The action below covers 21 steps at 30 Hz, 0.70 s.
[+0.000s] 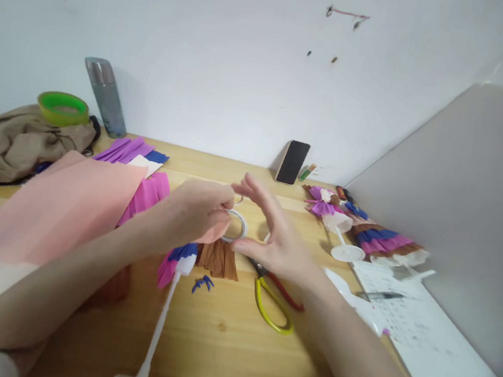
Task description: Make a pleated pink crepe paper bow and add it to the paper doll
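My left hand [200, 206] is closed with its fingers pinched on a small strip of peach crepe paper [215, 232]. A white roll of tape [244, 228] sits at its fingertips; whether the hand grips the roll too, I cannot tell. My right hand [273, 234] curves open around the roll's right side, thumb near its lower edge and fingertips close to the left hand. Below lie pleated brown crepe paper [221, 262] and a white plastic stem with a round base [162, 319], blue and pink paper at its top. Scissors with yellow and red handles [275, 306] lie under my right wrist.
Large peach sheet [59, 200] and other coloured paper cover the left. Behind are a bottle [108, 101], a green tape roll [61, 117] on brown cloth [21, 139], and a leaning phone [292, 163]. At right are ruffled paper pieces [379, 236] and a written notebook [435, 342].
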Available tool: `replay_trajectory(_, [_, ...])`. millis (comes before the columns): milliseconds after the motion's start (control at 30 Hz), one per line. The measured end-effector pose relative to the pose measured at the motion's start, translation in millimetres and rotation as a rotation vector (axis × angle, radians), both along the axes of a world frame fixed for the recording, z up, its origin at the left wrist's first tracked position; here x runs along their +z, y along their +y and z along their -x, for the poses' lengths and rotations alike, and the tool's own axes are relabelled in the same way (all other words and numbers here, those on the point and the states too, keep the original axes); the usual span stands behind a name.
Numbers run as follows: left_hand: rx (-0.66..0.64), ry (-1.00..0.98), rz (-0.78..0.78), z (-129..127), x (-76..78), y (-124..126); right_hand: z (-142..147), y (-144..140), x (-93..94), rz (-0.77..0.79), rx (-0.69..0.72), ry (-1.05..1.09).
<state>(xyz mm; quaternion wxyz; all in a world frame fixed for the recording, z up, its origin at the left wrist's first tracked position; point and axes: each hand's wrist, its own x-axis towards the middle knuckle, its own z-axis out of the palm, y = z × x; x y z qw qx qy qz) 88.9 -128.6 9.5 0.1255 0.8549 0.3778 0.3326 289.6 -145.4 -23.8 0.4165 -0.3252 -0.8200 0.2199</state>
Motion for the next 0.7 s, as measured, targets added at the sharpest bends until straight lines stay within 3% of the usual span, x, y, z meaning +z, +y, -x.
replay_trajectory(100, [0.004, -0.039, 0.041, -8.3, -7.2, -3.0, 5.6, 6.1, -9.6, 0.078, -0.011, 0.146])
replay_trajectory(267, [0.057, -0.23, 0.285, -3.9, 2.3, -3.3, 4.8, 15.3, -14.1, 0.281, -0.035, 0.382])
replay_trajectory(433, [0.059, -0.296, 0.387, -7.0, 0.8, -5.8, 13.4, 8.9, -11.1, 0.384, 0.132, 0.391])
replay_trajectory(567, [0.02, -0.454, 0.491, -6.3, -2.2, -4.1, 23.1, 8.4, -12.9, 0.432, -0.005, 0.409])
replay_trajectory(700, [0.044, -0.441, 0.446, -0.6, 2.1, 2.6, 24.9, 16.5, -5.3, 0.527, -0.131, 0.739])
